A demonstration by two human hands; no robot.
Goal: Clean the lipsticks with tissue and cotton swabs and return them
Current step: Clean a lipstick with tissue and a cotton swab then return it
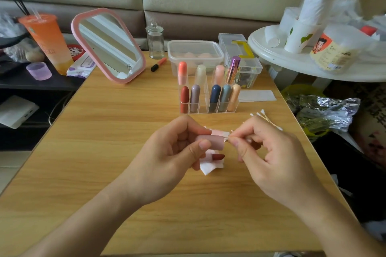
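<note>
Cap first: pink cap (211,140), matte, short cylinder, lies sideways in L hand (167,160), pinched btwn thumb and curled fingers, open end facing right. R hand (271,160) pinches a cotton swab (226,137) btwn thumb and forefinger right at that opening. Swab is mostly hidden by fingertips, so can't tell how far in the tip sits. Under the hands, mid-table, a crumpled white tissue (211,168) carries the uncapped lipstick (218,156), dark red bullet showing, base covered by L fingers. Table (104,152) is light wood-grain laminate. Loose swabs (264,116), white tips on thin pale sticks, lie near right edge, partly behind R hand. Clear acrylic organizer (203,106) w/ rounded pastel lipsticks stands toward far edge, flat folded tissue (257,95) just beside it on the right. Pink-framed mirror (108,45) leans at far left corner. Glass jar (155,41) and plastic box (195,43) sit along far edge, box contents blurred.
</note>
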